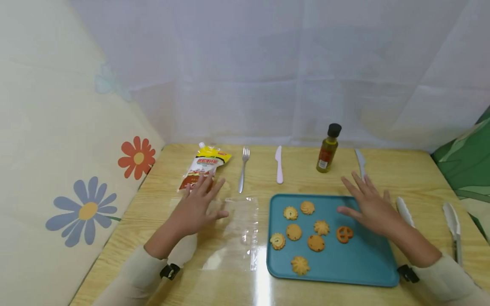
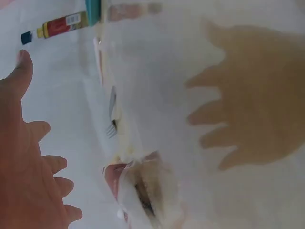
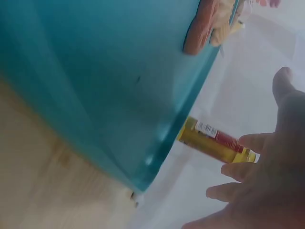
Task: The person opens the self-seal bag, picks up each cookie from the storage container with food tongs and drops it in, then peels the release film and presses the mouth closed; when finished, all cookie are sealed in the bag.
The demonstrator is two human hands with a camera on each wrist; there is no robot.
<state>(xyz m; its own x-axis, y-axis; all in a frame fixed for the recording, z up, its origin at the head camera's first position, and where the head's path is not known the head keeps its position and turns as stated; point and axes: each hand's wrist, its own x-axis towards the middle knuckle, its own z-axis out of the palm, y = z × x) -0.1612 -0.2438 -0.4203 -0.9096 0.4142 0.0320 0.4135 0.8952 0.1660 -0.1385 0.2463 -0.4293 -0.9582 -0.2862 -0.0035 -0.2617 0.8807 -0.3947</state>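
My left hand [image 1: 196, 211] is spread, fingers apart, over a clear plastic bag [image 1: 238, 238] lying flat on the table. Nothing is in its grasp. Just beyond its fingertips lies a sauce pouch [image 1: 204, 163] with a yellow top and white cap. My right hand [image 1: 373, 210], also spread and holding nothing, is over the right part of a teal tray [image 1: 356, 265]. On the tray are several cookies [image 1: 316, 243] and a pretzel [image 1: 339, 232]. In the wrist views, the left hand [image 2: 28, 162] and right hand [image 3: 271, 176] both show extended fingers.
A fork [image 1: 243, 172] and a pink knife [image 1: 279, 168] lie behind the bag and tray. An oil bottle [image 1: 327, 155] stands at the back, left of another knife [image 1: 360, 162]. Tongs [image 1: 454, 225] lie at the right; one silver tool [image 1: 404, 211] is partly hidden by my right arm.
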